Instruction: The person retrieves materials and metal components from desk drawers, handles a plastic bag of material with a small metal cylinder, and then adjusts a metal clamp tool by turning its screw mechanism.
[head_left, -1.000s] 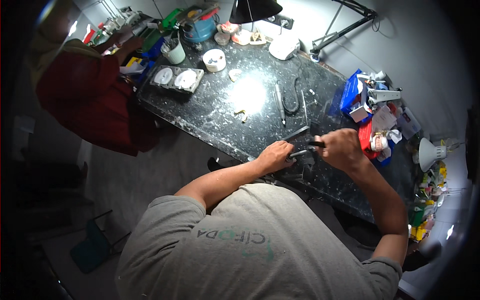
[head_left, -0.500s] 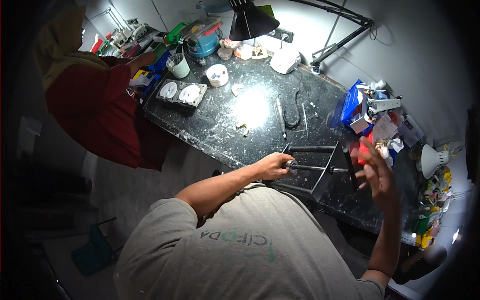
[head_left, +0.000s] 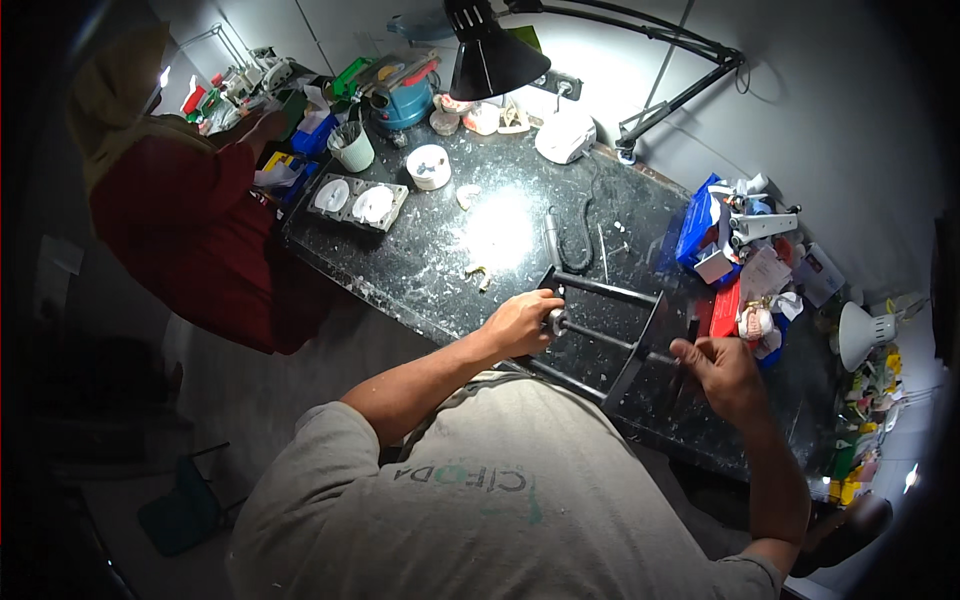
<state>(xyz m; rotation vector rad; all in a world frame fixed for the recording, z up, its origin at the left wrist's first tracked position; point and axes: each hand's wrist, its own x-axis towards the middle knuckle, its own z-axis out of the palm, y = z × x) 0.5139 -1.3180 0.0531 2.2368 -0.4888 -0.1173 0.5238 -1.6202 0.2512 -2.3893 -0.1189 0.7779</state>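
A black metal screw clamp (head_left: 608, 290), with parallel side rods and a central screw, lies tilted at the near edge of the bench. My left hand (head_left: 522, 326) is closed around its left end, by the round metal end of the screw. Beyond the right crossplate, my right hand (head_left: 728, 378) is curled at the dark handle bar (head_left: 690, 332), thumb toward the screw. Part of the bar hides behind my fingers. Just past the frame lies a grey handpiece (head_left: 553, 240) with a coiled cord, and a small curved yellowish piece (head_left: 480, 275) lies to its left.
On the dusty black bench (head_left: 420, 265) stand a two-part metal mould (head_left: 355, 202), a white round tub (head_left: 429, 167) and a tool cup (head_left: 350, 147). A blue bin (head_left: 697, 232) overflows at right. The black lamp (head_left: 494, 62) hangs overhead. Another person (head_left: 185, 220) works at left.
The clamp and my left hand have shifted left and slightly up. My right hand, earlier spread and blurred beside the handle bar, has come lower and curled at it.
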